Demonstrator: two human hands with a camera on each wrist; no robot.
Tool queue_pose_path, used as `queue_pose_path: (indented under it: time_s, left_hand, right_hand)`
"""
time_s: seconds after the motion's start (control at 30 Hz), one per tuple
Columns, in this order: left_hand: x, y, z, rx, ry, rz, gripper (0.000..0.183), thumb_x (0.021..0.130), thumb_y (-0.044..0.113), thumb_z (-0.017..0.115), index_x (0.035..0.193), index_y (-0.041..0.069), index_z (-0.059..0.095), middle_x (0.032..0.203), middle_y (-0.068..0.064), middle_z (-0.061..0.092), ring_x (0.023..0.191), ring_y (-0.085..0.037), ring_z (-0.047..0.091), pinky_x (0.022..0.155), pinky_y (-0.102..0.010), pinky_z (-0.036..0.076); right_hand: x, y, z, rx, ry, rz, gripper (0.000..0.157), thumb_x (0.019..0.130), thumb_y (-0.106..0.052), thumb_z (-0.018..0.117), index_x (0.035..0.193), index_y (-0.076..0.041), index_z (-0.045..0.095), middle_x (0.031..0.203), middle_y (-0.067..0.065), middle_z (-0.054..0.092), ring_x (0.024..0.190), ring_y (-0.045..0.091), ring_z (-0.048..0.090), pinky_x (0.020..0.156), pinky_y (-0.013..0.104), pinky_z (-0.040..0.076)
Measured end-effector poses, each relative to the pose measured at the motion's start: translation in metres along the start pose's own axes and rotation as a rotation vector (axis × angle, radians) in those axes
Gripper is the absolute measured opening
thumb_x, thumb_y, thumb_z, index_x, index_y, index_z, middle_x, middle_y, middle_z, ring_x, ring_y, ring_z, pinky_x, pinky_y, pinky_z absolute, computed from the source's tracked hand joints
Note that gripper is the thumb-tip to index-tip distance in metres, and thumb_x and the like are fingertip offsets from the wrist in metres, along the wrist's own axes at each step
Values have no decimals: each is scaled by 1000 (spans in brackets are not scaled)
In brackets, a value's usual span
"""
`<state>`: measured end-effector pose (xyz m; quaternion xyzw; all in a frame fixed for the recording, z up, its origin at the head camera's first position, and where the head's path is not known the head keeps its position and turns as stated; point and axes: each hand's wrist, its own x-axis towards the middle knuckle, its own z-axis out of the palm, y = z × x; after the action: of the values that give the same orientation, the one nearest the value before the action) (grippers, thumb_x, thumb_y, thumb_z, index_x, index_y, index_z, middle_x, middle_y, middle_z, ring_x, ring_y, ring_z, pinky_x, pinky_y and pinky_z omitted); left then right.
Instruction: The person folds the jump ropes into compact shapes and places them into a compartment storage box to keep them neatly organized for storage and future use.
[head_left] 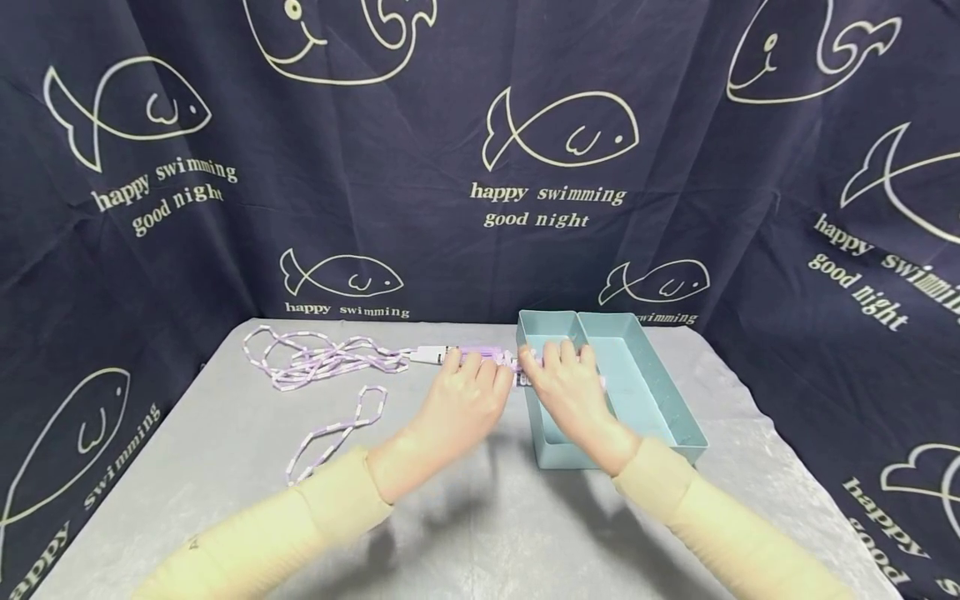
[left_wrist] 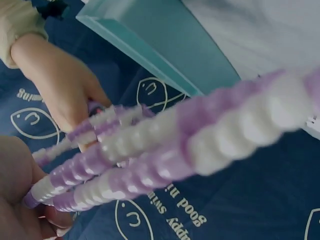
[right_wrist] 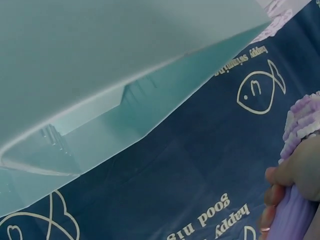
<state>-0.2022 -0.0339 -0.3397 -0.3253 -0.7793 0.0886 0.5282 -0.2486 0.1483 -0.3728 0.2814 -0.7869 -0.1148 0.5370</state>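
Note:
A purple-and-white beaded jump rope (head_left: 322, 360) lies partly in loops on the left of the table. My left hand (head_left: 465, 396) pinches folded strands of it; these beaded strands (left_wrist: 145, 172) run large across the left wrist view. Close beside it, my right hand (head_left: 566, 387) grips a smooth purple handle (right_wrist: 292, 215), with more beads (right_wrist: 299, 120) bunched above its fingers. In the head view this hand overlaps the near-left part of the blue tray (head_left: 551, 457). A white cylindrical piece (head_left: 430, 355) extends left of my left hand. The fingers hide much of what they hold.
The blue tray has two compartments, the right one (head_left: 626, 375) wider. A separate loop of beaded rope (head_left: 330, 429) lies nearer me on the grey tablecloth (head_left: 247, 483). Dark blue fabric (head_left: 450, 283) with fish drawings hangs behind and at both sides.

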Motion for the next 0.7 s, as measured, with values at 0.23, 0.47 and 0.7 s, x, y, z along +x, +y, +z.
queue_pose_path:
  time_s: [0.23, 0.47, 0.7]
  left_hand:
    - [13, -13, 3, 23, 27, -15, 19, 89, 9, 44, 72, 11, 51, 60, -1, 47, 59, -19, 44, 65, -34, 34]
    - [21, -26, 10, 52, 15, -29, 19, 89, 4, 41, 74, 10, 52, 61, -1, 47, 61, -19, 44, 69, -35, 35]
    - [24, -39, 27, 21, 1, -14, 19, 90, 8, 43, 74, 11, 53, 62, -3, 50, 63, -20, 47, 69, -36, 36]
  right_hand:
    - [0, -6, -3, 67, 44, -101, 17, 83, 2, 43, 79, -11, 54, 61, 8, 41, 52, 24, 36, 52, 36, 31]
    - [-2, -8, -6, 168, 38, -209, 16, 85, -2, 43, 90, -11, 55, 63, 7, 42, 54, 24, 35, 55, 37, 32]
    - [0, -10, -10, 225, 33, -265, 21, 86, -2, 39, 92, -12, 56, 65, 5, 43, 57, 25, 38, 56, 37, 33]
